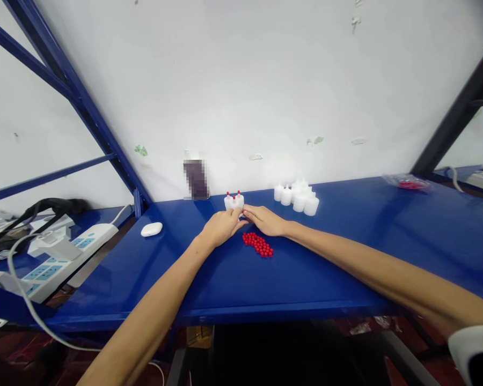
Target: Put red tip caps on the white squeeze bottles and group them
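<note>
My left hand (220,226) and my right hand (268,221) meet over the middle of the blue table. The left fingers are closed on a small white bottle, mostly hidden by the hand. At its tip, my right fingers pinch a red cap (244,213), largely covered by the fingertips. Just behind my left hand stand three white bottles (228,202) with red tips, upright and close together. A patch of loose small red caps (258,244) lies on the table in front of my hands. Beyond my right hand is a cluster of several white bottles (300,199) with white nozzles.
The blue table (346,241) ends at a white wall. A white rounded case (151,229) lies at left, and a dark pixelated object (196,179) leans on the wall. A clear bag (408,183) with red contents is at far right. White power strips (80,241) sit left.
</note>
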Action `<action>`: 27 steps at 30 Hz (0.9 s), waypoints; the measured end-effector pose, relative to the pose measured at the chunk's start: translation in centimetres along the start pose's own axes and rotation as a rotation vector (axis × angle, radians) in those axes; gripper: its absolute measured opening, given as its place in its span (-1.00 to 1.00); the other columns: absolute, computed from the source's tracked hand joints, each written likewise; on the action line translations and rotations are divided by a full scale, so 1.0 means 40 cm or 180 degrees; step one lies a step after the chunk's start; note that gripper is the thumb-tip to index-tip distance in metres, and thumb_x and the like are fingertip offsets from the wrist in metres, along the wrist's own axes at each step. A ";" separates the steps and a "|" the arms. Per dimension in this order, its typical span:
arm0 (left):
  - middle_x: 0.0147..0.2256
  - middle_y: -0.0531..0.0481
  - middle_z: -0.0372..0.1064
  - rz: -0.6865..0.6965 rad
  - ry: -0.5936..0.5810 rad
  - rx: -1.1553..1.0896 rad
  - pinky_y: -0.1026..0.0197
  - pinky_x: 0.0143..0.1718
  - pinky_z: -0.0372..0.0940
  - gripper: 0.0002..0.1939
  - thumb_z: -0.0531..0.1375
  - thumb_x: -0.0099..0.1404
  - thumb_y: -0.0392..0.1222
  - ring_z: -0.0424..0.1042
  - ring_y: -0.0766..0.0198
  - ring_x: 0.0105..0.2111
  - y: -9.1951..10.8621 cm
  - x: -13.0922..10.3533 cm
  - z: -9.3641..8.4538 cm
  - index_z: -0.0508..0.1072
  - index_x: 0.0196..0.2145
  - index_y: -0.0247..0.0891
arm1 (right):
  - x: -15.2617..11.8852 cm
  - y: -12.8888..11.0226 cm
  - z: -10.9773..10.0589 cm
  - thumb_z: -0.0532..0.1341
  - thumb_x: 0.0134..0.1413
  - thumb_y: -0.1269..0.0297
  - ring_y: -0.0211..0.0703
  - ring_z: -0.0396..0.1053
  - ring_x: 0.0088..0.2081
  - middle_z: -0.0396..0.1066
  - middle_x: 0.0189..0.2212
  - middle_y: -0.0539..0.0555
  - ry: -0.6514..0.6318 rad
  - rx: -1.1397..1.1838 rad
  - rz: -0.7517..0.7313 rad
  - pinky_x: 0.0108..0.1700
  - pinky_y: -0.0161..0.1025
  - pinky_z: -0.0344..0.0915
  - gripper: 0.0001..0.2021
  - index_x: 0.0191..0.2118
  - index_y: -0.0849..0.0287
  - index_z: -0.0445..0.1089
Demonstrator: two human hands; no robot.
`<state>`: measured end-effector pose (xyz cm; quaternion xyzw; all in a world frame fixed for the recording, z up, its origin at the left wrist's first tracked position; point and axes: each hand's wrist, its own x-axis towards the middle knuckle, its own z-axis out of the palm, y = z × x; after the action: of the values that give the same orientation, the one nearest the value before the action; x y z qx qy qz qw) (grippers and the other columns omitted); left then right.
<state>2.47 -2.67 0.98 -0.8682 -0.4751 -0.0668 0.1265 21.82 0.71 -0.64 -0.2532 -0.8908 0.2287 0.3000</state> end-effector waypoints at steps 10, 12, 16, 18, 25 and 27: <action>0.09 -0.28 0.37 -0.0117 0.0874 -0.1112 0.03 0.04 0.31 -0.51 0.07 0.44 -0.01 0.43 0.01 0.04 -0.010 0.010 -0.003 0.15 0.22 -0.27 | 0.020 -0.015 -0.002 -0.12 0.39 0.15 -0.19 0.32 -0.38 0.38 -0.42 0.01 0.1319 -0.0201 0.0431 -0.24 -0.26 0.18 -0.70 -0.29 0.11 0.24; 0.08 -0.25 0.38 -0.0277 0.1018 -0.1290 0.04 0.05 0.29 -0.46 0.08 0.43 0.03 0.43 0.02 0.04 -0.029 0.002 -0.002 0.13 0.25 -0.25 | 0.023 0.005 -0.038 -0.13 0.39 0.19 -0.18 0.33 -0.40 0.41 -0.43 0.04 0.1468 -0.0450 0.0720 -0.26 -0.25 0.17 -0.68 -0.28 0.14 0.29; -0.04 -0.18 0.45 -0.0765 0.1261 -0.1525 0.08 -0.01 0.29 -0.57 0.06 0.43 0.06 0.45 0.06 -0.07 -0.081 -0.024 0.001 0.30 0.12 -0.25 | 0.040 0.027 -0.107 -0.04 0.35 0.19 -0.10 0.35 -0.36 0.47 -0.38 0.13 0.0835 -0.1372 0.0776 -0.31 -0.21 0.10 -0.70 -0.30 0.16 0.36; -0.10 -0.16 0.47 -0.0895 0.1274 -0.1552 0.08 -0.02 0.29 -0.60 0.03 0.44 0.07 0.45 0.08 -0.12 -0.099 -0.032 0.002 0.35 0.05 -0.25 | 0.057 0.019 -0.121 -0.03 0.36 0.18 -0.05 0.38 -0.33 0.50 -0.32 0.20 0.0319 -0.1759 0.0753 -0.33 -0.19 0.09 -0.68 -0.30 0.17 0.38; -0.13 -0.13 0.46 -0.0688 0.1114 -0.1593 0.08 0.00 0.27 -0.64 -0.03 0.43 -0.03 0.43 0.09 -0.13 -0.096 -0.034 0.004 0.36 0.02 -0.27 | 0.115 -0.010 -0.095 0.04 0.33 0.13 0.07 0.46 -0.27 0.51 -0.29 0.30 -0.0348 -0.2099 0.0846 -0.29 -0.14 0.17 -0.67 -0.30 0.20 0.46; -0.12 -0.13 0.44 -0.0636 0.1080 -0.1612 0.07 0.00 0.27 -0.65 -0.05 0.41 -0.13 0.42 0.09 -0.13 -0.093 -0.035 0.003 0.35 0.04 -0.28 | 0.116 -0.002 -0.089 0.04 0.33 0.09 0.10 0.46 -0.28 0.51 -0.30 0.31 -0.0416 -0.2109 0.0866 -0.30 -0.13 0.17 -0.65 -0.30 0.20 0.46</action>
<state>-1.43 -1.84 1.12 -0.7976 -0.4984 -0.3388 -0.0235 20.89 4.29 3.89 -0.4377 -0.8921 -0.0189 0.1109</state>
